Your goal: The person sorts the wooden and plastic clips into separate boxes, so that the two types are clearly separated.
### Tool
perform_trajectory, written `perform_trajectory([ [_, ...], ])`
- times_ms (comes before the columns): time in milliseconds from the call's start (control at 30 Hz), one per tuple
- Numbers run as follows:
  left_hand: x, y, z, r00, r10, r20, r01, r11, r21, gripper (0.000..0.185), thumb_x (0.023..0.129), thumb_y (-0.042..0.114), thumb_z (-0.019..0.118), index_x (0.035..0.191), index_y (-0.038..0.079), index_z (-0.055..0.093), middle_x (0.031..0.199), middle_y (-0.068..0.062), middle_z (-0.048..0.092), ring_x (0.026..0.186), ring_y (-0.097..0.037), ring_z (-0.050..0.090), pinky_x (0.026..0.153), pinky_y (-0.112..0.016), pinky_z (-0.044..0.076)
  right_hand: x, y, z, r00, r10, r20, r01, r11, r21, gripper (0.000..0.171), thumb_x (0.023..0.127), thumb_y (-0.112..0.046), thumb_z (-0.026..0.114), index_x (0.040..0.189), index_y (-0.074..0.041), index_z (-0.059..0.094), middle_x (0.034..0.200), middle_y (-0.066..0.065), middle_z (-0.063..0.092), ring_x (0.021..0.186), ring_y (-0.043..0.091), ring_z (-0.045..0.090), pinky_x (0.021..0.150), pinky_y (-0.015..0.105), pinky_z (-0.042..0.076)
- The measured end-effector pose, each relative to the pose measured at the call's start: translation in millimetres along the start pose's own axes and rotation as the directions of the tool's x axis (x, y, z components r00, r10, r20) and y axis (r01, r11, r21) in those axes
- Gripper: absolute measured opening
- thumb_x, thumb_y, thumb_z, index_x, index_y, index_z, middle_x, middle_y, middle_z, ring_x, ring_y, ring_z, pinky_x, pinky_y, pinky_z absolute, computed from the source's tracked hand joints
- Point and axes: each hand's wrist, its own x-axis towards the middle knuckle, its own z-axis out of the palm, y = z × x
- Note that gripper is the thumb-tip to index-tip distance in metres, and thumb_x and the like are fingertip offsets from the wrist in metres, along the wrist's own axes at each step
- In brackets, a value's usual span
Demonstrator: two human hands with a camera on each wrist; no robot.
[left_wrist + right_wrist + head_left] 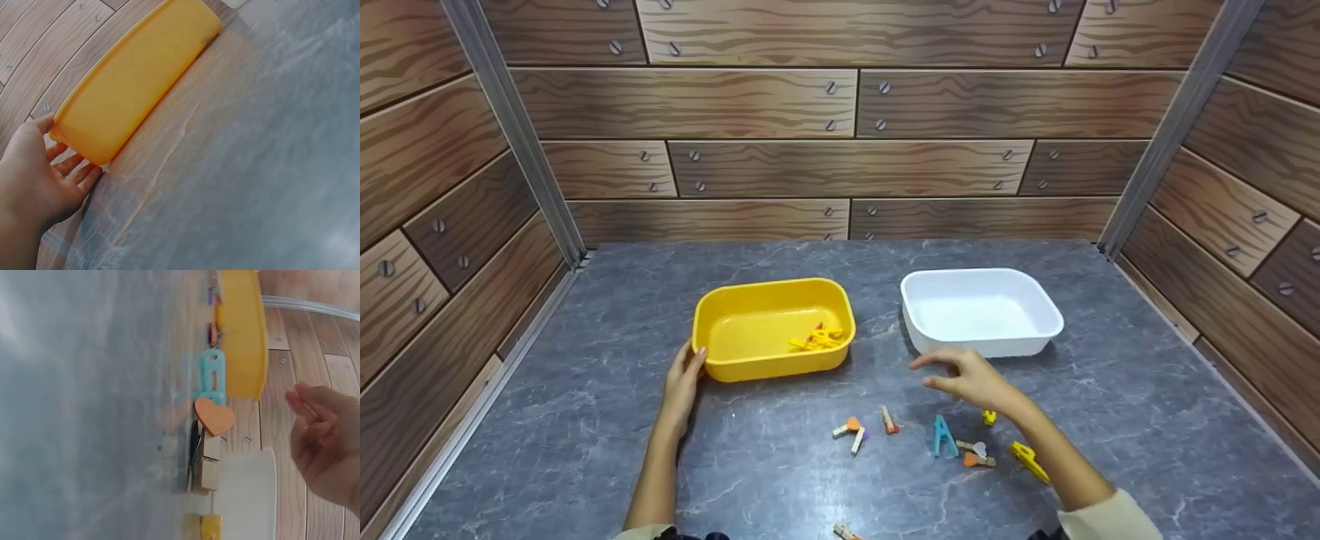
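Gripping is done at the near left corner of the yellow tub (780, 366) by the left hand (682, 382); its thumb is laid at the rim and its fingers are curled against the outer wall, so the corner is clamped between them. The right hand (979, 384) is raised above the desk (780, 465), just in front of the white tub (1012, 346), with nothing held and its thumb and forefinger spread apart. Clothespins are scattered below it: a blue clothespin (943, 436) is flanked by a white-heart clothespin (975, 448) and an orange-heart clothespin (976, 461), lying close together, while a large yellow clothespin (1030, 461) is seen farther right and a small yellow clothespin (989, 418) nearer the hand. To the left, a red-tipped clothespin (889, 421) is placed near an orange-tipped clothespin (847, 427) and a purple-tipped clothespin (857, 441). Several yellow clothespins (819, 342) are gathered inside the yellow tub, toward its near right corner.
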Motion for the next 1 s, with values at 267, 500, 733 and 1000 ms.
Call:
perform_trajectory([
  [267, -2.4, -0.1, 0.7, 1.000, 0.002, -0.003, -0.002, 1.000, -0.011, 0.055, 0.098, 0.018, 0.043, 0.142, -0.008, 0.020, 0.143, -0.027, 0.025, 0.127, -0.035, 0.031, 0.104, -0.040, 0.029, -22.1, 19.0, 0.5, 0.994, 0.040, 0.104, -0.044, 0.998, 0.038, 0.026, 0.088, -0.001, 0.058, 0.113, -0.007, 0.064, 0.062, 0.008, 0.054, 0.042, 0.006, 0.034, 0.039, 0.020, 0.035],
  [500, -2.8, -0.2, 1.3, 1.000, 0.004, 0.008, -0.004, 1.000, -0.010, 0.056, 0.099, 0.019, 0.043, 0.142, -0.008, 0.020, 0.143, -0.026, 0.025, 0.127, -0.034, 0.031, 0.104, -0.040, 0.029, -34.6, 38.2, 5.3, 0.976, 0.078, 0.204, -0.102, 0.988, 0.114, 0.041, 0.080, 0.014, 0.048, 0.113, -0.006, 0.063, 0.111, 0.010, 0.060, 0.045, 0.005, 0.040, 0.042, 0.020, 0.039],
  [733, -1.0, -1.0, -1.4, 1.000, 0.004, 0.008, -0.004, 1.000, -0.017, 0.053, 0.099, 0.017, 0.042, 0.142, -0.007, 0.021, 0.142, -0.025, 0.027, 0.126, -0.034, 0.034, 0.102, -0.040, 0.031, -37.4, 31.4, 6.1, 0.963, 0.064, 0.262, -0.130, 0.961, 0.242, 0.040, 0.078, 0.018, 0.045, 0.111, 0.005, 0.061, 0.099, 0.021, 0.060, 0.051, 0.012, 0.041, 0.044, 0.020, 0.038],
  [1000, -0.6, -0.8, 0.0, 1.000, 0.006, 0.011, -0.006, 1.000, -0.016, 0.056, 0.099, 0.020, 0.043, 0.142, -0.007, 0.020, 0.143, -0.025, 0.025, 0.127, -0.034, 0.032, 0.103, -0.039, 0.030, -40.0, 21.2, 5.6, 0.975, 0.066, 0.212, -0.117, 0.965, 0.236, 0.028, 0.082, 0.010, 0.057, 0.108, 0.005, 0.062, 0.098, 0.018, 0.062, 0.052, 0.010, 0.044, 0.044, 0.019, 0.040],
])
